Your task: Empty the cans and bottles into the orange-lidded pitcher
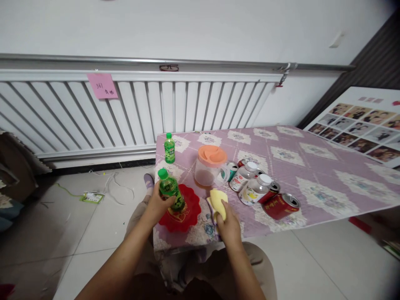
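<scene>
My left hand (159,205) is wrapped round a green plastic drink bottle (170,188) with a green cap. The bottle tilts slightly over a red scalloped plate (191,214) with gold markings; I cannot tell whether its base touches the plate. To the right, my right hand (229,223) pinches a yellow cloth (218,202) near the table's front edge. A second green bottle (169,148) stands upright behind the plate. Between and beyond my hands is a clear plastic pitcher (206,170) with an orange lid.
Right of the pitcher are two white-capped jars (253,189) and several drink cans, including a red can (279,206). A flowered cloth covers the table (281,146). Behind it runs a white radiator (181,104). A photo board (359,129) leans at the right.
</scene>
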Motion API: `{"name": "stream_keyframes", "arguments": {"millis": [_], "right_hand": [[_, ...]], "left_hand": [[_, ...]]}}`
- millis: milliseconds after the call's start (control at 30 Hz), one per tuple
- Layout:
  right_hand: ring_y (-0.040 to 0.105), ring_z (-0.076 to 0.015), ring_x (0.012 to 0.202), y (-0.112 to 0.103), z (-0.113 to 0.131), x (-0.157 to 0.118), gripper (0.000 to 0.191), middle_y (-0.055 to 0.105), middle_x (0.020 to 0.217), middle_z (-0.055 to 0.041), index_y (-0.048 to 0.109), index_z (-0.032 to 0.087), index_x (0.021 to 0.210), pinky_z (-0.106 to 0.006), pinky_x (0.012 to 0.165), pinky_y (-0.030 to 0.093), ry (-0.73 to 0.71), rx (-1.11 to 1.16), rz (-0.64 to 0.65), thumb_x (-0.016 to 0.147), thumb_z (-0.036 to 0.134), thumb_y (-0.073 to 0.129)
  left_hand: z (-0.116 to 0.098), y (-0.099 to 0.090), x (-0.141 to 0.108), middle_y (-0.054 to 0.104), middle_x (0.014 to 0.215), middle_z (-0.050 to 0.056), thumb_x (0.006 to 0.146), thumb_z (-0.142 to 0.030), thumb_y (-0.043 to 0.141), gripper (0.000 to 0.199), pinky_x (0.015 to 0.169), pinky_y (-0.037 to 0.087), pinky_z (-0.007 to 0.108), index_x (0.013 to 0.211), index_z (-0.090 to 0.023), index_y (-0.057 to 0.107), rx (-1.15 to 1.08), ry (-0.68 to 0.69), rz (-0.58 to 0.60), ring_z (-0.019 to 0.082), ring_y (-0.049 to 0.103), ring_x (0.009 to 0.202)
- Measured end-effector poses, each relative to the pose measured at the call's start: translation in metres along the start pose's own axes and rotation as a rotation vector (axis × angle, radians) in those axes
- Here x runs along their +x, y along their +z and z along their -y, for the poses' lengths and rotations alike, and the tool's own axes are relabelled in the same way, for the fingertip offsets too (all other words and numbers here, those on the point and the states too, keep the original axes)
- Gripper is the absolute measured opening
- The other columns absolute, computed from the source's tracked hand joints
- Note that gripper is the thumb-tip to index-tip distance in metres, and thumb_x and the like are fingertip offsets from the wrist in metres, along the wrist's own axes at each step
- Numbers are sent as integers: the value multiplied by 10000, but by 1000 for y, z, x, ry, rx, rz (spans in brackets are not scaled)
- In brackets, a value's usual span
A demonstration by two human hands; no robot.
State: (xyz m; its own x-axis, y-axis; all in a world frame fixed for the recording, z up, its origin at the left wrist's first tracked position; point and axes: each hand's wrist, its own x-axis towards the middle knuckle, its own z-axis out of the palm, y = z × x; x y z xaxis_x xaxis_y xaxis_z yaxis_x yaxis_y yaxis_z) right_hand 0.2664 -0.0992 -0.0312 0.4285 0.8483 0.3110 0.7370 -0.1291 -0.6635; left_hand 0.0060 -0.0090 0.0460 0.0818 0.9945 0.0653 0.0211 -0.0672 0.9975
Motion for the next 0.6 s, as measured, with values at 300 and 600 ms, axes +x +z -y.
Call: {"name": "stream_keyframes", "arguments": {"millis": [300,600], "right_hand": [[432,-293,1400,-8,96,-27,585,503,1494,-109,513,230,1419,-504,1164,325,-167,453,79,851,350,588],[716,-252,1007,-26,124,-8,623,734,1190,-41,547,279,1338,-366,818,579,543,1230,384,762,442,721]], "left_hand": [[-36,11,-27,681,1108,82,671,-266,766,655,947,542,390,1246,-175,467,-73,-24,165,245,681,1027],[-73,-6,-44,713,1066,77,647,-336,791,592,927,561,417,1169,-224,536,-158,12,254,277,694,1009]]}}
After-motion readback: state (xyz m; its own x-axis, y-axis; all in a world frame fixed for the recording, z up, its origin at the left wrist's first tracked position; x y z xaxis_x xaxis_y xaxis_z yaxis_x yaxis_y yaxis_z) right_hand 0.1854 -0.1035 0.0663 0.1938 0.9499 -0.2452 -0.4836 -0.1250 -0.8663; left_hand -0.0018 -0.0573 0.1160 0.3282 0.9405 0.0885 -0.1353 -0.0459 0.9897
